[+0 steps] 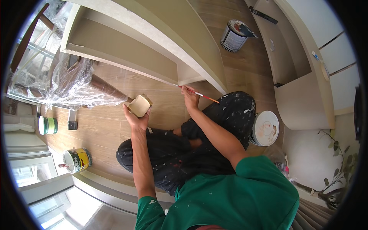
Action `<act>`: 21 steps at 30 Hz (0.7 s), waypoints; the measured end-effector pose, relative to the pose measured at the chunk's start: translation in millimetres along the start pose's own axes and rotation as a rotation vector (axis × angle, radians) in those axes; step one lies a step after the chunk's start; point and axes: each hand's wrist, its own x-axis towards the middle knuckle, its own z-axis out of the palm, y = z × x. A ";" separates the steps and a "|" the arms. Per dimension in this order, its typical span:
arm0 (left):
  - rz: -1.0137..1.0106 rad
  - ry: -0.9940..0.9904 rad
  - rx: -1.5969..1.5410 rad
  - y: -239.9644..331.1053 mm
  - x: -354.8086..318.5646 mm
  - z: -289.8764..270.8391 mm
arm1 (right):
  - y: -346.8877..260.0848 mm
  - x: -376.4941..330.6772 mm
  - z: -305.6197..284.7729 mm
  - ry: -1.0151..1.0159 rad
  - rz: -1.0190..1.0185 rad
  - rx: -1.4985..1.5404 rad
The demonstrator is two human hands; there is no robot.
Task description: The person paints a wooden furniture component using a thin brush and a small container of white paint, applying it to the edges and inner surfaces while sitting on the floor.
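My left hand [136,119] is wrapped around a small squarish tub [140,106] with beige paint-coloured insides, held up above the floor. Pinched in the fingers of my right hand [191,99] is a thin artist's paintbrush [207,97] with a red and white handle. Its tip points left and meets the lower edge of a beige shelf unit [126,51]; whether it touches the edge, I cannot tell. My legs, in paint-spotted black trousers [234,115], are folded on the wood floor.
Plastic-wrapped furniture [76,86] stands at left. A yellow-and-black paint can [81,160] and a green-banded tin [48,125] are near it. A white bucket [265,128] sits by my right knee; another paint can [234,36] is farther off. A curved cabinet [306,105] stands right.
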 end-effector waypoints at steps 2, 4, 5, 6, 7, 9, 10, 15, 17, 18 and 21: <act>-0.004 -0.003 -0.004 0.3 0.9 -0.9 | -6.9 -1.7 2.1 -0.006 0.032 0.019; -0.007 -0.008 -0.011 1.3 1.8 -2.2 | -13.2 -2.6 4.0 -0.015 0.063 0.004; -0.005 -0.010 -0.010 1.4 2.1 -2.9 | -15.9 -3.5 4.8 -0.031 0.072 0.011; -0.002 -0.011 -0.009 1.5 2.4 -3.6 | -18.5 -4.8 5.6 -0.048 0.081 0.017; 0.000 -0.012 -0.009 1.2 2.0 -3.1 | -21.1 -6.0 6.2 -0.064 0.090 0.023; -0.002 -0.009 -0.015 1.3 1.6 -2.0 | -25.7 -8.2 9.3 -0.079 0.095 0.045; -0.006 -0.010 -0.016 1.0 1.6 -0.9 | -25.2 -8.3 9.2 -0.083 0.097 0.056; -0.005 -0.010 -0.020 1.1 1.6 -2.3 | -34.4 -7.6 15.0 -0.177 0.060 0.109; -0.006 -0.016 -0.024 2.1 1.7 -3.5 | -41.7 -8.3 14.5 -0.170 0.053 0.067; -0.008 -0.014 -0.027 2.2 1.6 -4.2 | -45.7 -8.4 12.9 -0.150 0.044 0.046; -0.005 -0.010 -0.016 2.2 3.9 -6.2 | -48.9 -8.0 15.9 -0.118 0.033 0.045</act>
